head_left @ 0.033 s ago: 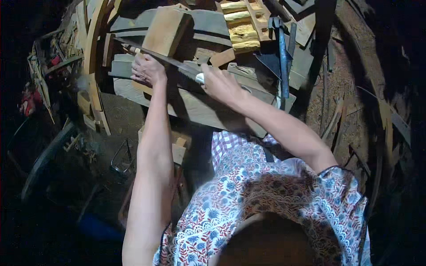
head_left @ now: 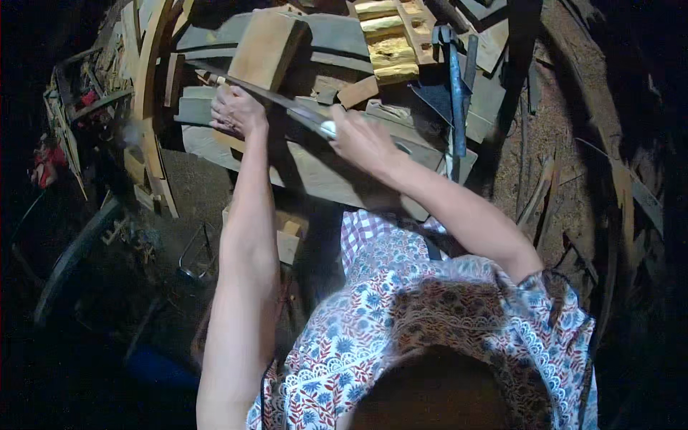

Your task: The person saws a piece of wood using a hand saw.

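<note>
My right hand (head_left: pixel 362 140) is closed around the white handle of a handsaw (head_left: pixel 290 104). The thin blade slants up to the left, passing in front of a thick wooden block (head_left: pixel 264 49). My left hand (head_left: pixel 238 111) is closed just below the blade, its fingers curled on a small piece of wood (head_left: pixel 221 79) whose pale end sticks out past the knuckles. Most of that piece is hidden by the hand. Whether the saw teeth touch it, I cannot tell. Both hands are over a bench of worn boards (head_left: pixel 319 168).
A hammer (head_left: pixel 457 100) with a blue handle lies on the right of the bench. Beside it are yellow ribbed wood pieces (head_left: pixel 390 49) and a small offcut (head_left: pixel 357 92). Tall curved boards (head_left: pixel 149 79) stand at the left. Wood scraps (head_left: pixel 545 190) litter the floor at right.
My right hand has shifted slightly to the right and down, drawing the saw with it. My left hand stays almost in place.
</note>
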Demonstrator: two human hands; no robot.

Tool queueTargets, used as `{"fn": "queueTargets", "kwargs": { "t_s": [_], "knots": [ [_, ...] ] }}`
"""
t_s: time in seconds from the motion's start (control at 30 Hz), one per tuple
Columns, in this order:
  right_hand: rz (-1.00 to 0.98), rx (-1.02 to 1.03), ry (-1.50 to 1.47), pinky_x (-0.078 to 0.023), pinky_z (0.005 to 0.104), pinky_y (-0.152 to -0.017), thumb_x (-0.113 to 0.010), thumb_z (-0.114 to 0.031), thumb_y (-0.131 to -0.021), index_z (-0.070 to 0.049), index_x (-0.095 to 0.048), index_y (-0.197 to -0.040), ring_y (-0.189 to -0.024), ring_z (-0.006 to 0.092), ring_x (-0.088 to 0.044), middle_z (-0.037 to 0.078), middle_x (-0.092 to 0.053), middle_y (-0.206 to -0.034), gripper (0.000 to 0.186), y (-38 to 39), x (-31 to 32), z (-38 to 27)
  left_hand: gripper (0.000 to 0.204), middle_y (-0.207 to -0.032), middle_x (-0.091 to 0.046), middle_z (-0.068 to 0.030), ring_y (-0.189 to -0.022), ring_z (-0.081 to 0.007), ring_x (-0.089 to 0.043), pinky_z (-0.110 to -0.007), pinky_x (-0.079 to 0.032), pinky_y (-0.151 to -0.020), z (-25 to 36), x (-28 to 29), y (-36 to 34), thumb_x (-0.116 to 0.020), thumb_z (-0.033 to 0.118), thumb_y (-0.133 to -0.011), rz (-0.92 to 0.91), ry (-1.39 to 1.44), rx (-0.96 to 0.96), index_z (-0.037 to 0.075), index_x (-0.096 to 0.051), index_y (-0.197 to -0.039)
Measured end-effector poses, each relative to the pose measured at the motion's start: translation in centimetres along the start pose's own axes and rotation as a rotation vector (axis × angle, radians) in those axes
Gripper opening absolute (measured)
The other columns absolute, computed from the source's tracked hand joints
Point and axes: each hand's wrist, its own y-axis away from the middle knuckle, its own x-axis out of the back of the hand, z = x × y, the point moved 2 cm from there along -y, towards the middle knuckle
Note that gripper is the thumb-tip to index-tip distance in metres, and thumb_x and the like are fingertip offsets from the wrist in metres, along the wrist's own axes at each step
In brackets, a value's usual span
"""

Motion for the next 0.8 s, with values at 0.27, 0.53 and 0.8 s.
{"fn": "queueTargets", "kwargs": {
  "t_s": [0.27,0.53,0.8],
  "knots": [
    [0.095,-0.022,0.005,-0.05,0.0458,-0.065,-0.064,-0.009,-0.075,-0.006,-0.047,-0.102,-0.082,0.0404,-0.061,0.021,-0.061,-0.093,0.032,9.1,2.8,-0.2,0.034,-0.102,-0.057,-0.0175,-0.101,-0.033,-0.05,-0.046,-0.032,-0.089,-3.1,0.8,-1.2,-0.04,0.03,-0.086,0.068,-0.025,-0.014,0.007,-0.058,-0.102],
    [0.078,0.047,0.037,-0.05,0.0462,-0.068,-0.063,-0.014,-0.077,-0.005,-0.046,-0.103,-0.085,0.0389,-0.06,0.021,-0.06,-0.091,0.032,5.6,0.4,0.3,0.037,-0.101,-0.057,-0.0167,-0.1,-0.0318,-0.051,-0.047,-0.032,-0.088,-2.4,-0.1,-0.4,-0.04,0.034,-0.088,0.059,-0.005,0.011,0.007,-0.058,-0.106],
    [0.028,0.076,0.009,-0.048,0.0474,-0.07,-0.062,-0.015,-0.078,-0.007,-0.045,-0.102,-0.085,0.0403,-0.059,0.023,-0.06,-0.093,0.03,-0.6,0.0,-0.8,0.038,-0.103,-0.058,-0.016,-0.101,-0.032,-0.051,-0.047,-0.031,-0.09,-0.3,0.2,-0.3,-0.041,0.034,-0.088,0.002,0.019,0.011,0.007,-0.058,-0.109]
  ]
}}
